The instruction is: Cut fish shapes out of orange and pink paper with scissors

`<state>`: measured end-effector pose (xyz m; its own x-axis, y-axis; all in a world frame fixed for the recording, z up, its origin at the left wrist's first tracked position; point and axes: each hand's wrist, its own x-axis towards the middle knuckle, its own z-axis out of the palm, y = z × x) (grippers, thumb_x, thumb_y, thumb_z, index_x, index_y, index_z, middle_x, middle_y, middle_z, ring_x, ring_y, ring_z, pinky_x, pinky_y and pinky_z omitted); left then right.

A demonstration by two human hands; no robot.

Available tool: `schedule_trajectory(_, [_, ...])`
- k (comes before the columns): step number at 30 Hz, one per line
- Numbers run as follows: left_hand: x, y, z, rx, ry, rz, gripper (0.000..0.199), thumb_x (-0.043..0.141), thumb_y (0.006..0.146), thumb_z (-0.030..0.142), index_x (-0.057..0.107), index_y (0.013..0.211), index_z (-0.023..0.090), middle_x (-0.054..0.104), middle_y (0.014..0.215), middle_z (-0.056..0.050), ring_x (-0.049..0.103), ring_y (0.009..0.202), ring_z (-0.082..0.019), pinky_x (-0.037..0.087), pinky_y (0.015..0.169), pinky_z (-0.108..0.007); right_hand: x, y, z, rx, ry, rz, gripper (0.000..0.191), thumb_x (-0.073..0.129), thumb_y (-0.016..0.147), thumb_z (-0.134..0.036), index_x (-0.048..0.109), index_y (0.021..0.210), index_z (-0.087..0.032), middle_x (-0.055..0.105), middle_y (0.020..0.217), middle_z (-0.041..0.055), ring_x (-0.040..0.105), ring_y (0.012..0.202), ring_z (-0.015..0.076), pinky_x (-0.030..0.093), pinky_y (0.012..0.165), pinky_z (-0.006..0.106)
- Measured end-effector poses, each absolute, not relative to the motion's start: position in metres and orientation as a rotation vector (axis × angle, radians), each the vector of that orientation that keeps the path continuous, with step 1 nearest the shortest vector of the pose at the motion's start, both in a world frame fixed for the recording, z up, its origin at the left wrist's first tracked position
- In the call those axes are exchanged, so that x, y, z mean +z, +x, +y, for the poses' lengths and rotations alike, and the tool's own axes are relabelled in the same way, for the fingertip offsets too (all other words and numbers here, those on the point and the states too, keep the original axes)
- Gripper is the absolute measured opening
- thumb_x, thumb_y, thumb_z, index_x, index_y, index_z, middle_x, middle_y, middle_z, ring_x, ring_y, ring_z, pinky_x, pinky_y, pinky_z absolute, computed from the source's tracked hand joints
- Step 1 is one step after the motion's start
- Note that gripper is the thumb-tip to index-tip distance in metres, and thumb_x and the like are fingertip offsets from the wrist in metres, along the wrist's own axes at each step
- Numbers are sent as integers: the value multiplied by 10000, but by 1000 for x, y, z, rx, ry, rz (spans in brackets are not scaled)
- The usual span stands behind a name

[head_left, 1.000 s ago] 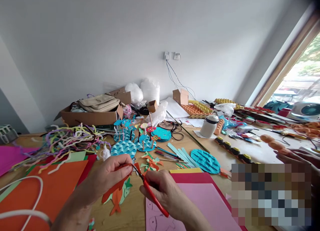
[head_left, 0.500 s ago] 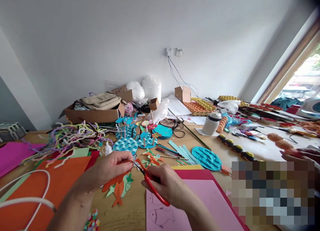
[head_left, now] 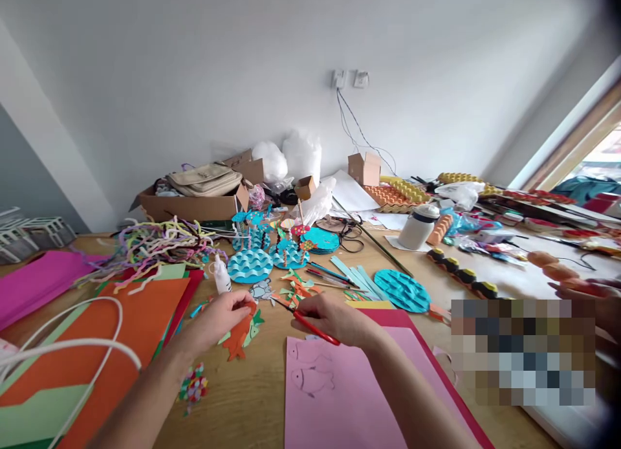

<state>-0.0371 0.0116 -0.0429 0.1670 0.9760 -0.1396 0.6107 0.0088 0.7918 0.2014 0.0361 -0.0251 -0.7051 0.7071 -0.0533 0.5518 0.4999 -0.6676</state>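
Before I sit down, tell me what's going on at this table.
A person's left hand pinches a piece of orange paper, while the right hand holds red-handled scissors, their tips apart from that paper. A pink sheet with fish drawn on it lies near the right hand. At the far right, another person's hand is by an orange bumpy strip.

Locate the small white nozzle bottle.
In the head view, the small white bottle is left of centre, just beyond the left hand and beside the nearest blue wavy disc.
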Motion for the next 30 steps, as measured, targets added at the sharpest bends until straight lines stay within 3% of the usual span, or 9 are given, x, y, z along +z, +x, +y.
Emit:
schedule_trajectory(7, [-81,-36,11,456,1876,1826,159,464,718,114,579,717,224,609,637,31,578,643,-167,385,602,-237,-51,207,29,856,-1252,-2558,307,514,852,-288,466,572,-170,406,515,-57,328,487,82,225,443,208])
schedule_trajectory(10, [-87,-38,8,426,2003,1857,216,481,738,80,623,815,222,683,880,-33,611,866,-200,419,781,-278,-60,213,36,742,-1366,-2558,285,531,860,-273,542,600,-158,465,532,-38,366,492,86,239,462,221])
schedule_trajectory(12, [-88,-39,6,435,2073,1883,269,467,767,79,625,949,199,653,1076,-95,560,1046,-237,376,922,-346,-66,216,45,670,-1447,-2556,306,520,887,-301,589,630,-150,517,557,-16,425,514,98,276,483,226])
schedule_trajectory(14, [-86,-37,2,440,2126,1884,298,441,808,108,602,1045,189,622,1148,-117,528,1112,-249,351,970,-385,-71,218,57,613,-1532,-2560,324,497,917,-324,628,685,-140,578,622,10,512,577,123,355,530,232])
schedule_trajectory(17, [-80,-31,-5,413,2186,1816,282,417,841,135,601,1041,205,637,1115,-98,558,1076,-228,395,937,-364,-76,220,74,577,-1644,-2577,233,506,937,-329,632,955,-134,643,910,45,615,766,169,504,678,313])
schedule_trajectory(20, [-74,-24,-12,342,2209,1740,254,413,829,110,622,944,197,667,1007,-88,606,963,-220,447,848,-340,-73,222,83,556,-1699,-2599,263,544,924,-299,565,1146,-160,590,1143,75,612,934,212,526,789,399])
schedule_trajectory(26, [-71,8,-27,206,2211,1640,291,435,772,47,642,934,172,677,1001,-101,622,950,-229,468,819,-336,-72,213,77,501,-1693,-2635,287,553,919,-283,548,1177,-158,575,1171,87,603,965,221,520,803,416])
schedule_trajectory(30, [-84,36,-46,168,2244,1519,338,488,721,35,668,937,221,684,1030,-46,605,999,-200,461,879,-299,-86,186,69,477,-1671,-2660,294,558,917,-283,544,1183,-158,574,1172,87,603,968,224,520,801,415])
